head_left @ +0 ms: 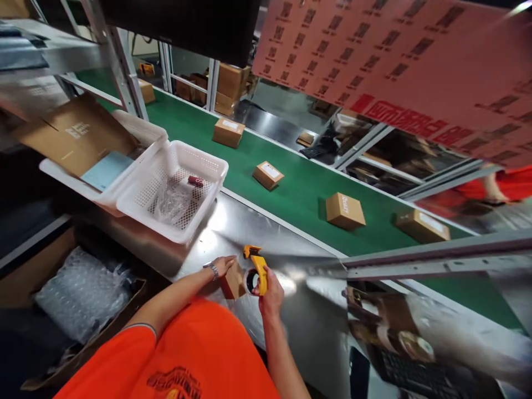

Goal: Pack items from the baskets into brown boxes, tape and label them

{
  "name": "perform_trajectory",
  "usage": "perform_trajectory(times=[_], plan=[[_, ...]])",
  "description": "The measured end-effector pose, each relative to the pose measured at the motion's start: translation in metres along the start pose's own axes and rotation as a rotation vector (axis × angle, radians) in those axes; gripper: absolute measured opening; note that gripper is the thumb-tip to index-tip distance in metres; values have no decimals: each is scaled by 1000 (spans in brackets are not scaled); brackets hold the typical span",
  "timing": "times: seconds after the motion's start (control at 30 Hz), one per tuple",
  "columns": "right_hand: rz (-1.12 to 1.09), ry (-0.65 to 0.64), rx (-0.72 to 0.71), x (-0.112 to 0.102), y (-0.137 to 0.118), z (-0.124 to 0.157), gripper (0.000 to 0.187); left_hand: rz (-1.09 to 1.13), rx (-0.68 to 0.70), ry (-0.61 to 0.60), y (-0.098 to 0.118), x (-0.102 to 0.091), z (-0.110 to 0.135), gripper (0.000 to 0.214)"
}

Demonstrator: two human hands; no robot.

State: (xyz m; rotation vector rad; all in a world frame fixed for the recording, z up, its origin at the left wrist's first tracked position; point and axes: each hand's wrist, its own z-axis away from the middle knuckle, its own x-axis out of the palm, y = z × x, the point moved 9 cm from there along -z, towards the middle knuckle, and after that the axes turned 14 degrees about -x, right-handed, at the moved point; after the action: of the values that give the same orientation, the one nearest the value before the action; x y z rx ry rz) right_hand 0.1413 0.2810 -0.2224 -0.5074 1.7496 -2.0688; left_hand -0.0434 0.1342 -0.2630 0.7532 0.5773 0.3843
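My right hand [272, 291] is wrapped round a yellow tape dispenser [261, 269] with a roll of tape in it. The dispenser is held upright at the right side of a small brown cardboard box [234, 281]. On the box's far left edge, my left hand [224, 265], with a watch on the wrist, grips the cardboard. The box stands close to my body on a shiny metal worktable [307, 310]. I cannot tell whether tape runs from the dispenser to the box.
Beyond the table a green conveyor belt [297, 191] carries several cardboard boxes [344, 211]. White plastic baskets [195, 224] stand at left, one holding clear wrap and a dark red item. Bubble wrap [85, 293] lies lower left. A pink code sheet [374, 66] hangs above; a keyboard [411, 371] is lower right.
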Motion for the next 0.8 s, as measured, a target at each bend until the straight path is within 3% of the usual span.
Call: perform_trajectory(times=[0.1, 0.23, 0.43, 0.6, 0.7, 0.8], plan=[[61, -42, -27, 24, 18, 10, 79, -7, -9, -49, 2, 3, 2, 42], [88, -61, -48, 23, 34, 15, 85, 27, -42, -53, 0, -2, 2, 43], [62, -67, -86, 17, 38, 17, 85, 93, -204, 145, -10, -31, -3, 53], [67, -113, -99, 16, 40, 21, 90, 129, -338, 0, -11, -25, -14, 73], [106, -192, -113, 22, 36, 21, 91, 130, -372, -47, -10, -24, -17, 66], [125, -275, -112, 31, 26, 21, 85, 93, -373, -21, -13, -30, -19, 55]])
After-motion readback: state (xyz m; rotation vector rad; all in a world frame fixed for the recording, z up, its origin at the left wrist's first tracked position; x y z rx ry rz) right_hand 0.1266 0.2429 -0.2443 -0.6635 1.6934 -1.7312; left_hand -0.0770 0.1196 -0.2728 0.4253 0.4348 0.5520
